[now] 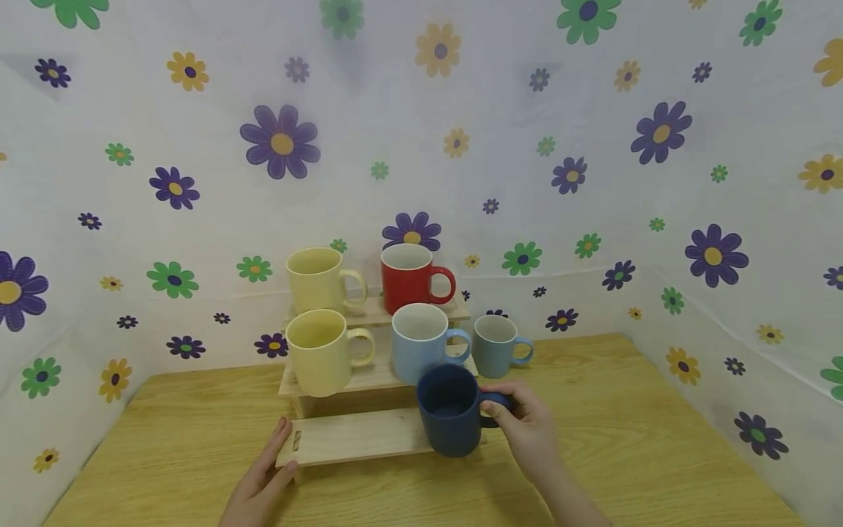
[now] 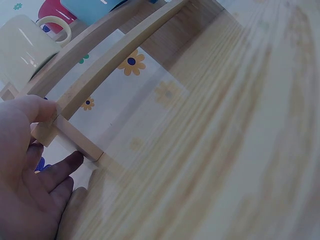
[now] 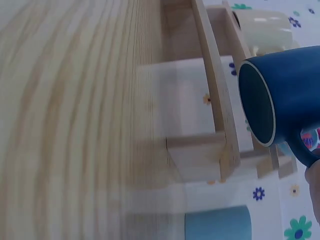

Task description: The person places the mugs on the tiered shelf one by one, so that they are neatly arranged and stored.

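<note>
A dark blue mug (image 1: 451,432) is held by its handle in my right hand (image 1: 530,435). It hangs over the right end of the lowest board of a stepped wooden rack (image 1: 362,438); in the right wrist view, a gap shows between the mug's base (image 3: 257,102) and that board. My left hand (image 1: 260,472) grips the left end of the same board. Seen from the left wrist, the thumb (image 2: 42,107) lies on the board's end and the fingers (image 2: 65,170) bend around the leg below.
On the middle step stand a yellow mug (image 1: 319,359) and a light blue mug (image 1: 418,348). Another yellow mug (image 1: 312,282) and a red mug (image 1: 405,282) occupy the top step. A grey-blue mug (image 1: 492,351) stands on the wooden table (image 1: 626,424), right of the rack. Flowered cloth (image 1: 421,146) hangs behind.
</note>
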### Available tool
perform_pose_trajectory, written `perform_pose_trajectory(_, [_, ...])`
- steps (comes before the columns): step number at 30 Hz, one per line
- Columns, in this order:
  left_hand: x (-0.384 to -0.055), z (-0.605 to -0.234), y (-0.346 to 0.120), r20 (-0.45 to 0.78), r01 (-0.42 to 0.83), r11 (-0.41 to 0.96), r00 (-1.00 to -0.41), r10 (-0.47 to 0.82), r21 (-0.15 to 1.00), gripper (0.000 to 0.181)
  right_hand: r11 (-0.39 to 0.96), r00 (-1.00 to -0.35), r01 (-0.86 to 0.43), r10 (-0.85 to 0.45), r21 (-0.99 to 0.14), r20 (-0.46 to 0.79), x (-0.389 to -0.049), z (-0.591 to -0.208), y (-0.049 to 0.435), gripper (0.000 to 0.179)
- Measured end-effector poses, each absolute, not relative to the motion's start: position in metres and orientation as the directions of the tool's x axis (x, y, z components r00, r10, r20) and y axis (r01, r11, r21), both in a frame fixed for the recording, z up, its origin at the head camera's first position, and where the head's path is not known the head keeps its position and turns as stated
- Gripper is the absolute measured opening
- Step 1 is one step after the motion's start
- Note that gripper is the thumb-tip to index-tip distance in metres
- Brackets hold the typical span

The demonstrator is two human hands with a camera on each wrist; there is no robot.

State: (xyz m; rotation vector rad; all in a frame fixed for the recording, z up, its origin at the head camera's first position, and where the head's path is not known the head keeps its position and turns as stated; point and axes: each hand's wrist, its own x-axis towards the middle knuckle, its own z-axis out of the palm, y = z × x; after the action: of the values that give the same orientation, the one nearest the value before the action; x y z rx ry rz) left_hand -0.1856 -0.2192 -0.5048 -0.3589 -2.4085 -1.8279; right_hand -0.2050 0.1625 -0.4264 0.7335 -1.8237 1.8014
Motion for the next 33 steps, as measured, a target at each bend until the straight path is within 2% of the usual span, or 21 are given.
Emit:
perform_pose_trajectory(7, [-0.184, -0.504, -0.219, 0.25, 0.276, 0.239, -0.959, 0.134, 0.931, 0.059, -0.042, -0.761, -0.641, -0.088, -0.766, 0.642, -0.208, -0.427, 0.133, 0.016])
perform_pose_trajectory(12, [-0.183, -0.502, -0.219, 0.237, 0.261, 0.239, -0.964, 0.124, 0.935, 0.059, -0.087, -0.726, -0.671, -0.128, -0.737, 0.676, -0.209, -0.43, 0.113, 0.017])
perform_pose_trajectory(22, [-0.183, -0.5, -0.219, 0.238, 0.263, 0.259, -0.963, 0.123, 0.929, 0.059, -0.146, -0.725, -0.649, -0.18, -0.747, 0.665, -0.214, -0.435, 0.074, 0.016])
perform_pose_trajectory(33, [-0.183, -0.5, -0.221, 0.206, 0.23, 0.283, -0.972, 0.113, 0.931, 0.06, -0.214, -0.777, -0.572, -0.168, -0.792, 0.606, -0.221, -0.445, 0.038, 0.02])
